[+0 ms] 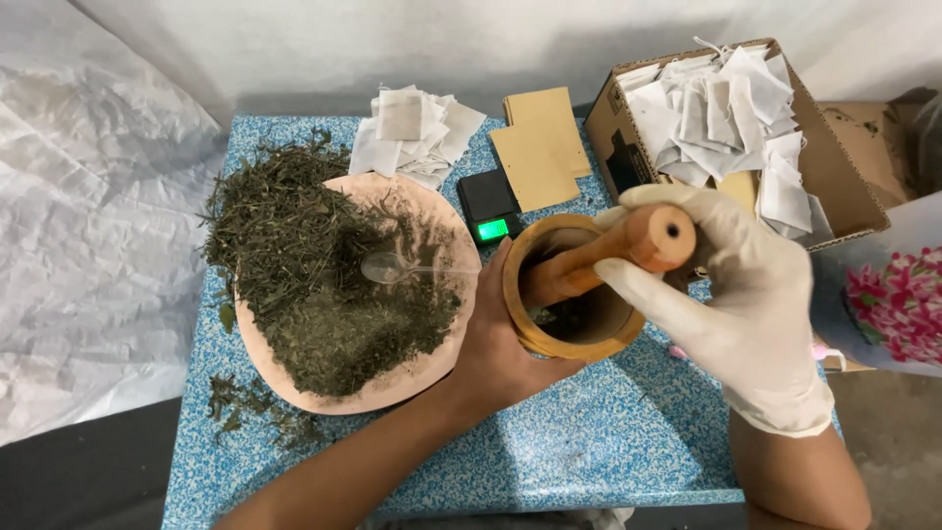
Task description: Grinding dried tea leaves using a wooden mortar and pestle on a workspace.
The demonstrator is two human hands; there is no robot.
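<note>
Nearest, on the blue speckled table (589, 442), the bare left hand (496, 353) cups the side of the wooden mortar (549, 339), while the gloved right hand (746, 294) wraps its fingers around the wooden pestle (613, 255) tilted into the bowl. Just left sits a pink tray (412, 378) of dried herbs (314, 285) with a clear spoon (388, 267). Beyond lie a small black scale (489, 201), brown paper pouches (540, 147), white filter bags (417, 132) and a cardboard box (844, 186).

A single camera, worn on the person's head, looks steeply down and forward over the blue speckled counter (608, 442), near enough that both forearms enter from the bottom edge and the gloved right hand (746, 294) fills much of the right half. The counter's far edge and a pale wall lie along the top of the frame. There is only this one view.
</note>
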